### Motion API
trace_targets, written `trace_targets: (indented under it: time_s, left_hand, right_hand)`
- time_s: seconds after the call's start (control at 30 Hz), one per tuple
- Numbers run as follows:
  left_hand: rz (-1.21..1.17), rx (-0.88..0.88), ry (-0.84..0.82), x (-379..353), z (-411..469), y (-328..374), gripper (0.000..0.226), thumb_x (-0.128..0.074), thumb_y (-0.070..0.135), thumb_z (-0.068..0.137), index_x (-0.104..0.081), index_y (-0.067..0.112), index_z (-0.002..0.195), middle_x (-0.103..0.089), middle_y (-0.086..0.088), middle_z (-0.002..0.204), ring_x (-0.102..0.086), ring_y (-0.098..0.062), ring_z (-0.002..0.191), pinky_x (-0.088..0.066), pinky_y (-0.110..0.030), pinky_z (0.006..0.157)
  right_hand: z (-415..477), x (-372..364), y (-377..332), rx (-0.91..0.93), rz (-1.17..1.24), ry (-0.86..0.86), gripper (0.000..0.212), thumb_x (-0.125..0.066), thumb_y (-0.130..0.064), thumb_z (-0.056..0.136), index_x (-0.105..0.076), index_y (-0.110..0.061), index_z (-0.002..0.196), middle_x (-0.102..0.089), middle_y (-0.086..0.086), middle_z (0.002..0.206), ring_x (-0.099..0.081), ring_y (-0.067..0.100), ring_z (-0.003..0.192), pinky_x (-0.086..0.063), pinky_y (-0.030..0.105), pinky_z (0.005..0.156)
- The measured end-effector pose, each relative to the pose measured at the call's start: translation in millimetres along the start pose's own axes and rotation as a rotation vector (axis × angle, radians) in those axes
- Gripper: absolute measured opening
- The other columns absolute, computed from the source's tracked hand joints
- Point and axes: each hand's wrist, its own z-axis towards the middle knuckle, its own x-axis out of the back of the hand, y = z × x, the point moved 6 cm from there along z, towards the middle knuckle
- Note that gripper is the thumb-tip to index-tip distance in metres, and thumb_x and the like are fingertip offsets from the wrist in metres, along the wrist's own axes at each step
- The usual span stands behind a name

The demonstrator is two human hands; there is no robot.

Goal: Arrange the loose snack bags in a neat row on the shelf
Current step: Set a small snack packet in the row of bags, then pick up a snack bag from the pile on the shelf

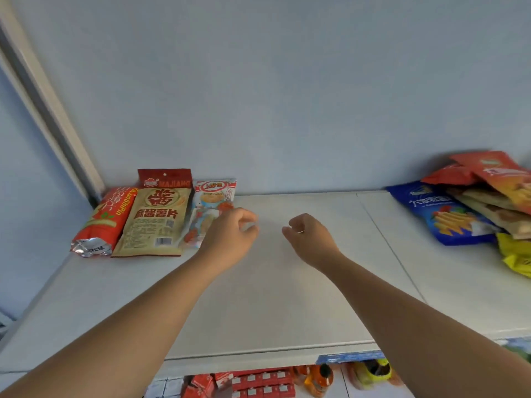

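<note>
Our left hand (pixel 230 235) hangs with its fingers loosely curled and nothing in them. Its knuckles sit at the right edge of the white bag (pixel 208 209); we cannot tell whether they touch it. Our right hand (pixel 309 237), just beside it at three o'clock, is curled the same loose way and is empty too, over bare shelf (pixel 287 297).

At ten o'clock from our hands the row is begun: red bag (pixel 105 219), tan bag (pixel 156 216) and white bag lie side by side, tops toward the wall (pixel 287 96).

Far out at three o'clock the loose ones lie heaped. The blue bag (pixel 442 216) is at the front, the orange-red bags (pixel 494 172) on top, and the yellow bag (pixel 517 255) at the heap's five o'clock.

We judge the next bag must come from that heap. We should lift a top one first so nothing slides, hold it by its edges, and lay it print-up at the white bag's three o'clock, top in line.

The bags look like glossy, puffed film, and the red one shows a crimped silver end.
</note>
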Motion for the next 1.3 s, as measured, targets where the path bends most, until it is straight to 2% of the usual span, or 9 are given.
trace_targets:
  time_s: [0.2,0.4,0.6,0.73,0.93,1.07,1.17,1.23,1.3]
  left_hand:
    - [-0.053,-0.067,-0.201,-101.7,12.7,73.7,0.022,-0.068,0.023,0.092,-0.071,0.021,0.115,-0.071,0.005,0.118,-0.065,-0.012,0.107,-0.045,-0.022,0.090]
    - [-0.081,-0.103,-0.316,-198.3,22.6,152.2,0.023,-0.070,0.025,0.092,-0.071,0.020,0.114,-0.071,0.004,0.119,-0.064,-0.012,0.109,-0.045,-0.023,0.092]
    - [-0.107,-0.094,-0.351,-269.2,21.7,215.6,0.018,-0.070,0.026,0.091,-0.070,0.023,0.109,-0.071,0.005,0.116,-0.065,-0.012,0.112,-0.048,-0.026,0.097]
    - [-0.117,-0.062,-0.321,-283.6,19.3,225.7,0.010,-0.069,0.028,0.091,-0.068,0.028,0.101,-0.071,0.008,0.113,-0.064,-0.009,0.110,-0.047,-0.023,0.090]
    - [-0.106,0.007,-0.278,-269.7,26.5,218.2,0.008,-0.067,0.025,0.092,-0.070,0.026,0.099,-0.071,0.010,0.107,-0.065,-0.009,0.106,-0.048,-0.025,0.093]
    - [-0.157,0.067,-0.264,-255.1,39.6,207.0,0.014,-0.068,0.024,0.092,-0.073,0.021,0.104,-0.072,0.008,0.104,-0.066,-0.011,0.100,-0.048,-0.023,0.079]
    - [-0.276,0.141,-0.263,-248.9,48.9,195.8,0.013,-0.067,0.031,0.094,-0.073,0.023,0.103,-0.071,0.007,0.103,-0.066,-0.014,0.101,-0.053,-0.030,0.091]
    - [-0.381,0.199,-0.287,-250.3,54.0,188.3,0.026,-0.067,0.043,0.093,-0.073,0.021,0.106,-0.071,0.004,0.100,-0.068,-0.017,0.100,-0.055,-0.037,0.097]
    - [-0.485,0.249,-0.358,-253.5,56.0,187.4,0.054,-0.063,0.057,0.091,-0.067,0.013,0.122,-0.072,0.003,0.099,-0.068,-0.014,0.095,-0.056,-0.036,0.095]
  right_hand:
    - [-22.2,107.0,80.9,-0.052,-0.132,0.162,0.030,-0.063,-0.035,0.097,-0.064,-0.022,0.125,-0.065,-0.004,0.122,-0.060,0.014,0.104,-0.046,0.027,0.084]
    - [-34.5,211.3,155.2,-0.128,-0.347,0.293,0.040,-0.065,-0.042,0.093,-0.060,-0.024,0.129,-0.059,0.000,0.134,-0.051,0.022,0.128,-0.049,0.039,0.101]
    - [-20.7,258.0,190.6,-0.084,-0.697,0.246,0.048,-0.057,-0.056,0.094,-0.060,-0.024,0.129,-0.055,0.003,0.138,-0.045,0.028,0.134,-0.040,0.045,0.109]
    - [3.6,258.4,201.8,-0.087,-0.860,0.182,0.061,-0.055,-0.062,0.092,-0.054,-0.020,0.137,-0.053,0.008,0.142,-0.043,0.034,0.135,-0.038,0.047,0.110]
    - [26.4,255.1,195.9,-0.082,-0.947,0.118,0.044,-0.045,-0.031,0.101,-0.054,-0.010,0.138,-0.049,0.015,0.144,-0.046,0.042,0.132,-0.044,0.048,0.103]
    - [27.1,268.8,174.6,0.031,-0.691,0.244,0.022,-0.041,-0.020,0.101,-0.054,-0.014,0.118,-0.063,0.010,0.124,-0.061,0.034,0.113,-0.049,0.043,0.084]
    - [13.8,291.3,160.0,0.111,-0.341,0.439,0.012,-0.044,-0.024,0.101,-0.046,-0.017,0.092,-0.065,0.008,0.086,-0.063,0.036,0.078,-0.047,0.044,0.065]
    - [2.1,305.9,159.7,0.092,0.089,0.547,0.017,-0.047,-0.023,0.102,-0.047,-0.014,0.088,-0.063,0.007,0.078,-0.065,0.031,0.072,-0.053,0.050,0.062]
    - [-3.8,304.2,168.2,-0.013,0.602,0.531,0.017,-0.047,-0.020,0.105,-0.050,-0.012,0.090,-0.069,0.010,0.090,-0.074,0.024,0.085,-0.065,0.046,0.066]
